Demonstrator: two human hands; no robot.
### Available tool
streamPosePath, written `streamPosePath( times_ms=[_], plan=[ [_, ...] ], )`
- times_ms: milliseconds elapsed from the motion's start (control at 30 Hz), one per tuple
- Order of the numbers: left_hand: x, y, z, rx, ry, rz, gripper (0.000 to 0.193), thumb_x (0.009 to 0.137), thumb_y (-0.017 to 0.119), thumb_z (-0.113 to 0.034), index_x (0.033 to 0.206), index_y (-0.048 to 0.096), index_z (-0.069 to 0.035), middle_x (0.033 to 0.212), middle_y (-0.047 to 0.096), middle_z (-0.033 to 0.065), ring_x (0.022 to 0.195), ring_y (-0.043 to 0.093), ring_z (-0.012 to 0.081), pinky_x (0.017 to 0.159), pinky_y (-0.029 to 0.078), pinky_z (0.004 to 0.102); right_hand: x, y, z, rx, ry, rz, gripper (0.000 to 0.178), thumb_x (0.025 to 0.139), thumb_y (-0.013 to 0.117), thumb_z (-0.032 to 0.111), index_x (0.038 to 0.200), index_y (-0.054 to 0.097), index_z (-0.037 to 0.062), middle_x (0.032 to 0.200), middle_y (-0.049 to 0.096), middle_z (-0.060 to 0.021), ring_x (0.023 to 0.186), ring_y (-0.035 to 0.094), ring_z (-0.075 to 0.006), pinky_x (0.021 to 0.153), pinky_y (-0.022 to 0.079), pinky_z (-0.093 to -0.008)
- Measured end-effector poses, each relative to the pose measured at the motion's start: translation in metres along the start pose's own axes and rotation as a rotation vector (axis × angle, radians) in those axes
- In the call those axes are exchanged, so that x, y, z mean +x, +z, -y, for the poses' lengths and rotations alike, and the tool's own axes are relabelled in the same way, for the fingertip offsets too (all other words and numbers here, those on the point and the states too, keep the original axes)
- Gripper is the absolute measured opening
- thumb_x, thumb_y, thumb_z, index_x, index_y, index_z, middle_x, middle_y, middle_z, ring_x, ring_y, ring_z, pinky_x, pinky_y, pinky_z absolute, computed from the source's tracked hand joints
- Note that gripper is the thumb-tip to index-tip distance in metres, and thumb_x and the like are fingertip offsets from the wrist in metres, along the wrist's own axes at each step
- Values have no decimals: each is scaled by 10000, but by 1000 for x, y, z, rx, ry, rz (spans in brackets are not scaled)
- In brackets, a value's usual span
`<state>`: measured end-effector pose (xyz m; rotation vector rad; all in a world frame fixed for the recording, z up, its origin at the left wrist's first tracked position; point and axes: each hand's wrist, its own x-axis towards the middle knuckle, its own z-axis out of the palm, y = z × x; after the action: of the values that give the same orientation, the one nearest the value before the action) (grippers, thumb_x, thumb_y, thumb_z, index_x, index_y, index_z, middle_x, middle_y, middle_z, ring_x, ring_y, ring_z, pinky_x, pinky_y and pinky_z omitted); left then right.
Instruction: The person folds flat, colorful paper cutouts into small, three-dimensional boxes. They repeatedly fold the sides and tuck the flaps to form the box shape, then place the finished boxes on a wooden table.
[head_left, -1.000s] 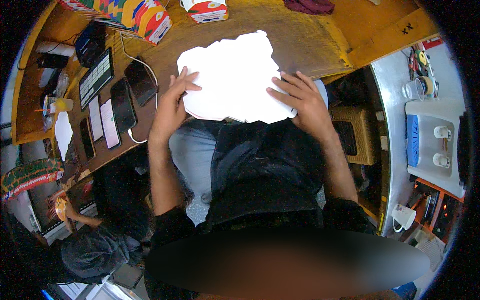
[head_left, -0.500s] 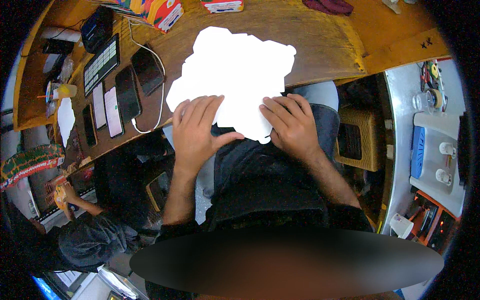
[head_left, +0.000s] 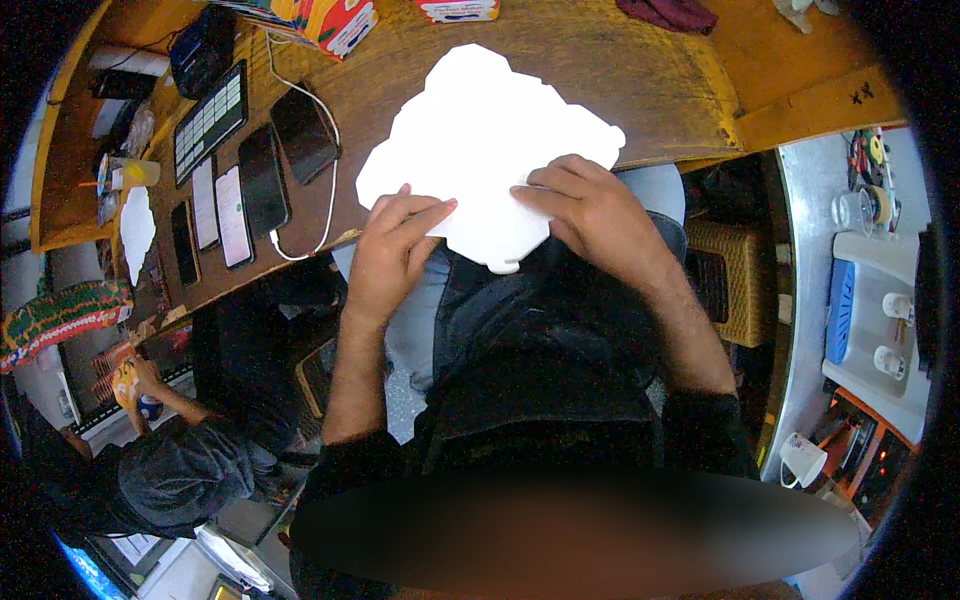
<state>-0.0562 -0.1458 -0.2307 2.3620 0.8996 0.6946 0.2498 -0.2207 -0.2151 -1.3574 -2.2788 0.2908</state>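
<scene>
A flat white card blank (head_left: pixel 480 130) with a notched, cut-out outline lies partly on the wooden table and juts over its near edge above my lap. It is overexposed, so creases and layers cannot be made out. My left hand (head_left: pixel 395 245) holds its lower left edge, fingers bent on the card and thumb low beside it. On the lower right edge, my right hand (head_left: pixel 600 215) grips with its fingers lying over the top; its thumb is mostly hidden.
On the wooden table (head_left: pixel 660 90), phones (head_left: pixel 264 180), a tablet (head_left: pixel 212 120) and a white cable (head_left: pixel 335 150) lie left. Printed colourful boxes (head_left: pixel 345 25) stand at the back. A co-worker's hand (head_left: pixel 150 385) holds something orange at far left. A wicker stool (head_left: pixel 748 285) stands right.
The card has turned a little and its upper part has shifted right. My left fingers have drawn together and bent, its thumb pulled back from the card; my right hand has moved slightly up.
</scene>
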Motion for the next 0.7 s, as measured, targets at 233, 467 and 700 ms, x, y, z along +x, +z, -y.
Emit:
streamPosePath(
  times_ms=[233, 467, 700],
  plan=[
    [23, -24, -14, 105, -112, 78, 228, 1026, 782, -259, 1172, 861, -103, 991, 809, 122, 976, 730, 315, 906, 540, 465, 21, -10, -16, 222, 70, 44, 274, 1026, 742, 303, 1120, 810, 54, 1058, 758, -160, 1043, 705, -385, 928, 575, -488],
    [46, -18, 1, 123, -309, 97, 343, 1036, 806, -325, 1193, 811, -19, 1020, 831, 192, 881, 801, 294, 796, 596, 408, 43, -5, -43, 401, 319, 128, 397, 1029, 818, 366, 1136, 773, -13, 885, 734, -177, 746, 635, -193, 695, 511, -412],
    [58, -13, 13, 52, -469, 123, 372, 1024, 809, -367, 1163, 784, -23, 1000, 835, 194, 923, 810, 278, 805, 600, 415, 57, 12, -60, 314, 489, 99, 610, 885, 903, 531, 1231, 793, 41, 1104, 808, -247, 1043, 788, -419, 930, 613, -493]
  ],
)
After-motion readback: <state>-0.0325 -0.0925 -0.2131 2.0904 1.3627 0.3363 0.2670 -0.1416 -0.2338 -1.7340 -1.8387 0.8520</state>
